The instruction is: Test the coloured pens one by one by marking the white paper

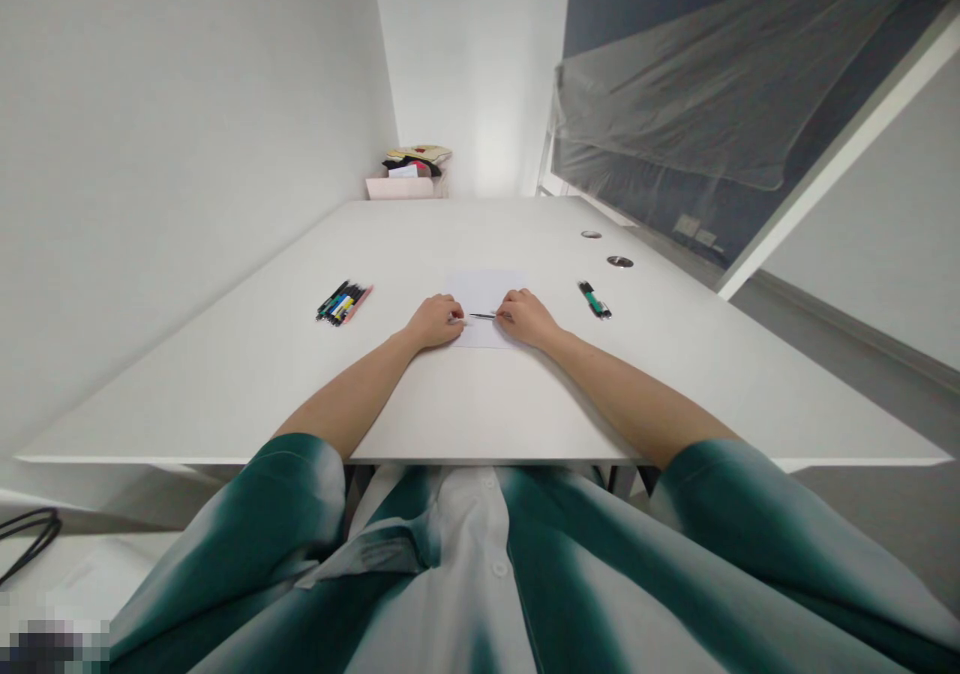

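Slim pen [482, 315], long axis 9-to-3 o'clock, narrow end at 9.
Right hand [528, 316] pinches it; left hand [435, 321] curled, its hold unclear; pink box [400, 188] at 11 o'clock, heaped with articles [417, 157].

Right hand [526, 317] holding pen [483, 316], paper [486, 337] beneath

White paper [486, 294], dark pen [482, 316], black-blue-yellow-pink pen pile [344, 303], green-and-black pens [595, 300], white table [465, 409], green-and-white streaked shirt [555, 574]

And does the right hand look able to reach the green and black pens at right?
Probably yes: only table shows between the right hand and the green and black pens, though its fingers seem to hold a dark pen.
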Action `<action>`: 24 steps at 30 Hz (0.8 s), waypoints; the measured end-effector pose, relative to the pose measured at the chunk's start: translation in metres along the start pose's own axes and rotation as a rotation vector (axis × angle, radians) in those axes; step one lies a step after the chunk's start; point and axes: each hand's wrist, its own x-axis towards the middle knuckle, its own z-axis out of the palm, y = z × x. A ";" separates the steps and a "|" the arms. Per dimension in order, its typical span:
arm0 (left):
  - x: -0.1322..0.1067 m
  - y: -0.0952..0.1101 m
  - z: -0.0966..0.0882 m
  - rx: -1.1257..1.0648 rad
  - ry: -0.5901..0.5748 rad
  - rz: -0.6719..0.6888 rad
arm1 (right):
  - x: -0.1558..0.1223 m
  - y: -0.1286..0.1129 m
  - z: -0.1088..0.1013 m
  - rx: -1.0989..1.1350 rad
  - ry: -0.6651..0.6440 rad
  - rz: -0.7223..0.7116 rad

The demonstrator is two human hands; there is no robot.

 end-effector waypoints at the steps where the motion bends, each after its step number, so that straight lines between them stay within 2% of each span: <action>1: 0.000 -0.001 0.000 0.002 0.005 -0.014 | 0.000 0.002 -0.001 0.003 0.002 0.003; 10: 0.000 -0.008 0.000 0.014 0.019 -0.067 | -0.002 0.008 -0.005 0.018 0.016 -0.030; 24: 0.000 -0.001 -0.003 0.080 0.007 0.006 | 0.000 0.005 0.000 0.003 0.046 -0.087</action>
